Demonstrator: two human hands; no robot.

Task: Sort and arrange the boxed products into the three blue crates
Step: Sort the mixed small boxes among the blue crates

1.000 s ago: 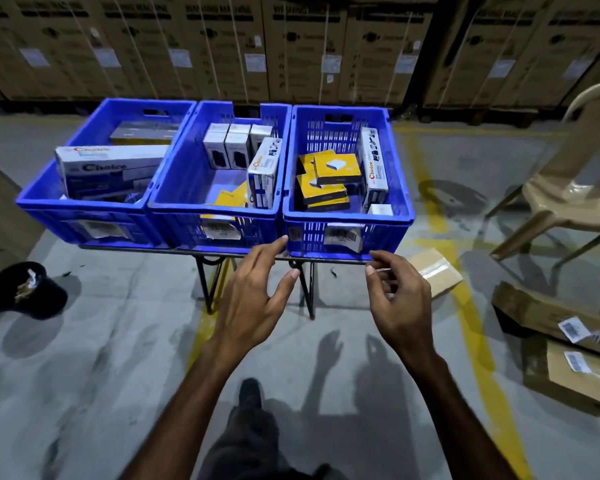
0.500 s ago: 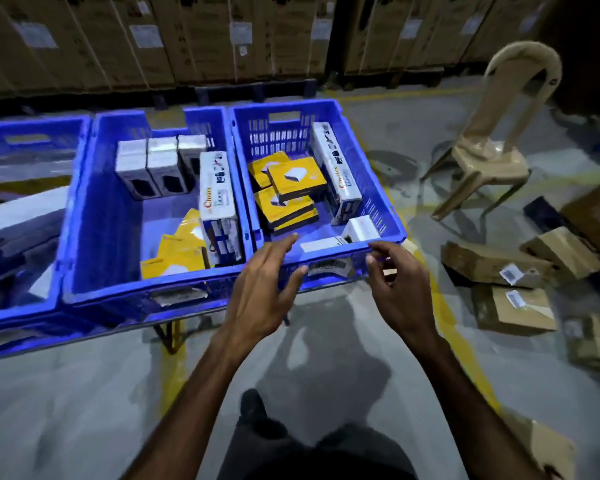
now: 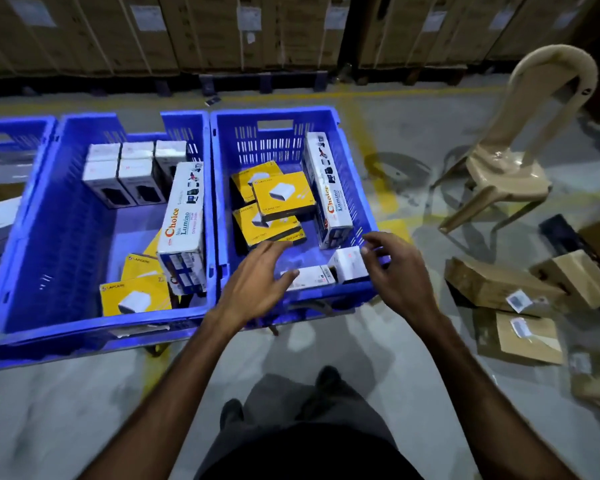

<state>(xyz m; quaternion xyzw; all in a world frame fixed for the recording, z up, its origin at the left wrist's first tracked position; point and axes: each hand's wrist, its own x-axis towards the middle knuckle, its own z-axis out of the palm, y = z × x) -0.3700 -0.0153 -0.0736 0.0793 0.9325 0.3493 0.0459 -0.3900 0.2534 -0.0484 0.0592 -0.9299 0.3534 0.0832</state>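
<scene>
two small white boxes (image 3: 329,271) are seen lying at the near wall of the right blue crate (image 3: 361,188), directly ahead of and between both hands. the flat one lies with its long axis running left to right along that wall; the squarer one sits just beside it at the right end. the left hand (image 3: 257,282) is held over the crate's near edge with fingers spread and relaxed, its thumb tip touching or almost touching the flat box, nothing being gripped. the right hand (image 3: 399,275) is poised above the near right corner, fingers loosely curled and empty, and is judged the nearer to the squarer box.

beyond them, yellow boxes (image 3: 274,209) are stacked loosely, and a long choice box (image 3: 329,192) leans along the right wall, close enough to hamper a lift. the middle crate (image 3: 66,216) is seen to hold white-and-black boxes (image 3: 129,174), another choice box (image 3: 182,223) and more yellow ones. a plastic chair (image 3: 513,157) and cardboard cartons (image 3: 520,306) are on the floor to the right.
</scene>
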